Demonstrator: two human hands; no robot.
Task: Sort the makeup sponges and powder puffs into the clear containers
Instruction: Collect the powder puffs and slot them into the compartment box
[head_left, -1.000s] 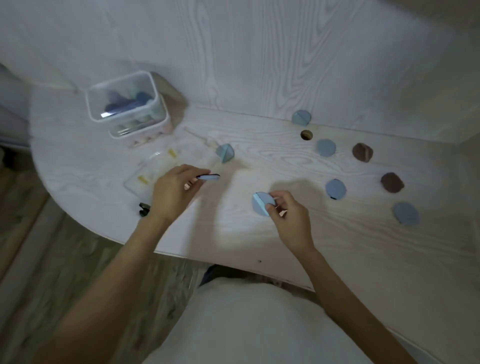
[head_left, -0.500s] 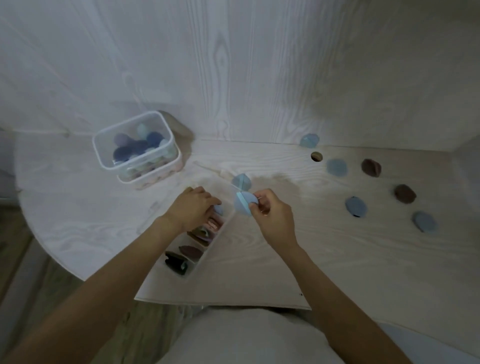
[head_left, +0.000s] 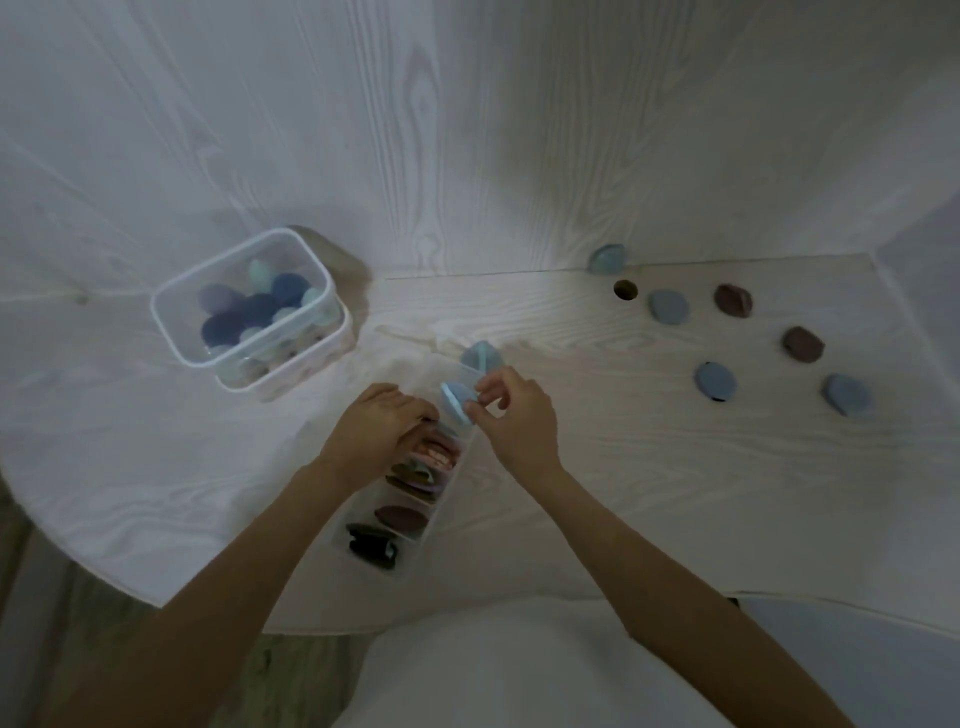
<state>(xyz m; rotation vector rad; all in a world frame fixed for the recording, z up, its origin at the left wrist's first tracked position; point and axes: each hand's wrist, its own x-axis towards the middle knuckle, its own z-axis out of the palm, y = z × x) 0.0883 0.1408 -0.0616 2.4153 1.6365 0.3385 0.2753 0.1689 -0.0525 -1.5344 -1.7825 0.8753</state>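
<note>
A long clear divided container (head_left: 423, 525) lies on the white table and holds pink, olive, brown and black puffs in separate compartments. My right hand (head_left: 511, 418) pinches a light blue powder puff (head_left: 457, 402) over the container's far end. My left hand (head_left: 376, 428) rests with curled fingers on the container just left of that puff; what its fingertips hold is hidden. Another light blue puff (head_left: 479, 356) stands on edge just beyond. A clear tub (head_left: 179, 332) at the back left holds several blue and mint sponges.
Loose puffs lie on the table's right side: blue puffs (head_left: 716, 382) (head_left: 848, 395) (head_left: 669, 306) (head_left: 607, 259) and brown puffs (head_left: 732, 300) (head_left: 803, 344). A round cable hole (head_left: 625, 290) sits near the wall. The table's curved front edge (head_left: 156, 603) is at lower left.
My right hand carried the light blue puff left from the table's middle to the divided container's far end. My left hand moved onto the container. The camera view tilted and shifted.
</note>
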